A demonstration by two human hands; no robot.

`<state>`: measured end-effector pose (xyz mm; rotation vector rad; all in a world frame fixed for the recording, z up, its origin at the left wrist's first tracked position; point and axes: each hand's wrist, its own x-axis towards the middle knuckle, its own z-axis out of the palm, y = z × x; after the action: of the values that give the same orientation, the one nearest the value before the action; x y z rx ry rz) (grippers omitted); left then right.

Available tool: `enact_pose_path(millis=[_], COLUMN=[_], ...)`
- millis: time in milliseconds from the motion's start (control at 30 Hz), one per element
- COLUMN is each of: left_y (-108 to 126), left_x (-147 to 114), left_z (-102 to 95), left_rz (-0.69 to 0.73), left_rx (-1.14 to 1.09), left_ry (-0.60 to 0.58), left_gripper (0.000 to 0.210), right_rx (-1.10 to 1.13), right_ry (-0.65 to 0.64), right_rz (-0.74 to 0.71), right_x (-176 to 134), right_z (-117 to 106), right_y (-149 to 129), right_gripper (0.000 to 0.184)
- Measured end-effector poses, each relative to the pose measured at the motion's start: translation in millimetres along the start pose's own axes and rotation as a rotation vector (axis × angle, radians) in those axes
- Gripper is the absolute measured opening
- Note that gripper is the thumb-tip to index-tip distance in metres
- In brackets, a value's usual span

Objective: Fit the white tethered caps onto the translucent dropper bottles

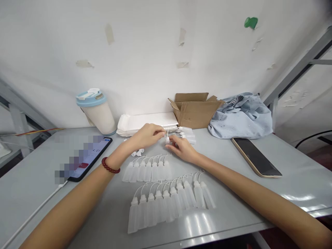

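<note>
Surface (290,162): a grey surface is set against a white wall, with everything below laid out on it.
Cloth (241,116): a pale blue bundle is seen heaped at the far right, beside the open cardboard box (194,110).
Tumbler (96,111): a white cup with a blue lid is stood at the far left, next to a stack of white trays (145,121).
Phones: one phone (88,157) is plugged into a white cable on the left; a second phone (255,156), screen dark, is laid on the right.
Bottle rows: a near row of bottles (168,204) and a shorter far row of bottles (147,169) are laid side by side between the forearms, each bottle with a thin curved tip.
Left hand (146,135): a red bead bracelet (110,166) is worn at the wrist; the fingers are pinched shut on the top of the small bottle (167,139).
Right hand (181,147): the fingers are closed on the same small bottle from the other side, just above the surface beyond the far row.
</note>
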<state>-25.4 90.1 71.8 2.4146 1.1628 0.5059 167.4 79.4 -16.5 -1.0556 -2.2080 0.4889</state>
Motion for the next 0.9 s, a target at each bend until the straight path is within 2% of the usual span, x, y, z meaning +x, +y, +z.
enact_pose_path(millis=[100, 200, 300, 400, 467, 533, 633, 733, 900], left_y=[3.7, 6.2, 6.7, 4.4, 2.3, 0.7, -0.3, -0.1, 2.3], left_x=[0.0, 1.3, 0.1, -3.7, -6.0, -7.1, -6.4, -5.1, -5.7], left_z=[6.9, 13.0, 12.6, 9.1, 7.8, 8.1, 10.1, 12.2, 14.3], left_rz=[-0.097, -0.152, -0.148, -0.078, -0.021, 0.013, -0.004, -0.119, -0.344], left_rx=[0.005, -0.015, -0.02, -0.061, -0.102, -0.132, -0.222, -0.437, -0.733], left_ry=[0.017, 0.004, -0.007, -0.041, -0.031, -0.001, 0.024, -0.02, -0.094], left_gripper=[0.035, 0.032, 0.029, 0.027, 0.026, 0.025, 0.025, 0.032, 0.038], right_rx=[-0.068, -0.146, -0.203, -0.189, -0.102, 0.069, 0.321, 0.4, 0.406], right_ry=[0.028, 0.074, 0.121, 0.139, 0.148, 0.14, 0.133, 0.175, 0.212], right_rz=[-0.043, -0.115, -0.18, -0.194, -0.149, -0.045, 0.123, 0.176, 0.169], right_x=[-1.2, -2.8, -4.0, -3.4, -1.9, 0.1, 2.6, 3.0, -0.5], right_z=[1.1, 2.6, 3.2, -0.3, -5.1, -10.3, -15.0, -15.2, -11.7], right_y=[-0.4, -0.2, -0.1, -3.4, -8.2, -13.6, -19.4, -21.8, -25.3], right_gripper=[0.018, 0.019, 0.024, 0.026, 0.025, 0.024, 0.027, 0.028, 0.023])
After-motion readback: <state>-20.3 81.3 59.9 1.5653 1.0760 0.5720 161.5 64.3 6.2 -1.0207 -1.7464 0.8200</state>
